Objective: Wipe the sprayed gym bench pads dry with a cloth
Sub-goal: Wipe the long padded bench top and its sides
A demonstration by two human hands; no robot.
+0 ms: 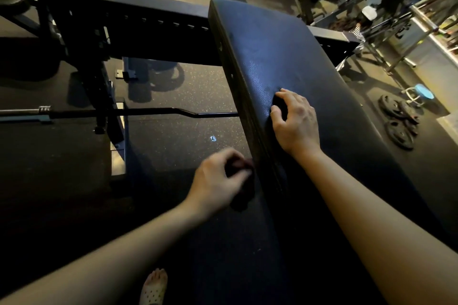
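My left hand [218,181] is closed around a dark wad of cloth [244,190], held right against the left edge of the bench pad [285,44], down near the end closest to me. The cloth is blurred and nearly the same tone as the padding, so its shape is hard to make out.

My right hand [296,121] lies on top of the pad, farther up, palm down with the fingers curled. There is a dark shape between my thumb and forefinger. I cannot tell whether that is more cloth or only shadow, so I cannot say whether this hand grips anything.

The pad is long, black and grained. It runs away from me and curves down at its far end, with a dull sheen just ahead of my right hand. Behind it a black steel frame beam [148,20] crosses to the left.

A bent curl bar [193,113] lies level on the left, its end reaching the pad's edge. Beneath it is the speckled rubber floor [186,86]. To the right of the pad, weight plates [399,119] lie on the floor near a small blue stool [425,91]. My foot [155,287], in a perforated sandal, shows at the bottom.
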